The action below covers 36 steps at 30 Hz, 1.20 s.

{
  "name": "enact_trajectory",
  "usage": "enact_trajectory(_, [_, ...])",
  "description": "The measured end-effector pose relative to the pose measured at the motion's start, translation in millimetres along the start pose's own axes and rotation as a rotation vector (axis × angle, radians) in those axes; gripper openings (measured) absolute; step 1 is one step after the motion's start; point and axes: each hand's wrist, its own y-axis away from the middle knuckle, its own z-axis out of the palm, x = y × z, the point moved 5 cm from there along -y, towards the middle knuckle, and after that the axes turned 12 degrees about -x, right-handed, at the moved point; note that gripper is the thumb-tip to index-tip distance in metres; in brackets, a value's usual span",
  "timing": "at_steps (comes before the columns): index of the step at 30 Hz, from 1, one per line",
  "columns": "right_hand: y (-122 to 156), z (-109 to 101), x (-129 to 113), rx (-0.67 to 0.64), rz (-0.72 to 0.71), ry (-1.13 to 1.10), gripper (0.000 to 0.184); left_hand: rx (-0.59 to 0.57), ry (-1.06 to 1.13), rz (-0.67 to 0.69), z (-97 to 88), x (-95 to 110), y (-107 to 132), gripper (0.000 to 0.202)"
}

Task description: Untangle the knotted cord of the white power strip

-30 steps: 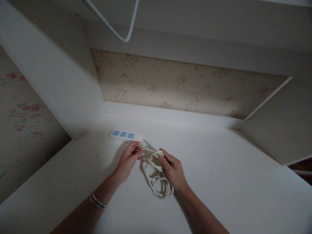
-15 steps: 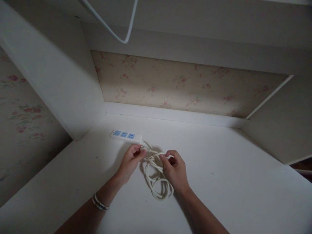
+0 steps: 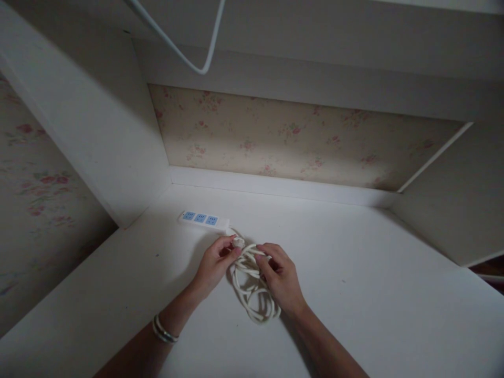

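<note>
A white power strip (image 3: 202, 219) with three blue sockets lies on the white desk (image 3: 354, 283). Its cream cord (image 3: 252, 294) is coiled in loops just in front of it. My left hand (image 3: 214, 265) pinches the cord where it leaves the strip, fingers closed on it. My right hand (image 3: 280, 278) is curled over the top of the coil, gripping the bundled loops. Bracelets circle my left wrist (image 3: 164, 331).
The desk sits in a white alcove with a side panel (image 3: 98, 131) on the left and another on the right (image 3: 452, 210). Floral wallpaper (image 3: 295, 136) covers the back. A white cable (image 3: 189, 52) hangs from above.
My right hand has moved from the coil's right side onto its top, fingers curling tighter over the loops. My left hand shifted slightly right along the cord.
</note>
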Motion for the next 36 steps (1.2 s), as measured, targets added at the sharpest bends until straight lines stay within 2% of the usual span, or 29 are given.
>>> enact_trajectory(8, [-2,0,-7,-0.046,-0.069,0.021,0.021,-0.054,-0.222,-0.002,6.4,-1,5,0.057])
enact_trajectory(15, [-3,0,-4,-0.002,-0.005,0.037,0.017,-0.020,-0.315,0.012,4.0,4,5,0.047])
enact_trajectory(23, [-3,3,-2,-0.014,0.010,0.064,0.020,0.006,-0.231,-0.011,1.0,10,3,0.031])
enact_trajectory(32, [-8,3,15,-0.068,0.066,-0.277,0.026,0.050,-0.067,-0.047,-0.9,4,2,0.035])
enact_trajectory(36, [-11,0,17,-0.086,0.102,-0.586,0.028,0.124,0.023,-0.041,-9.8,0,1,0.035])
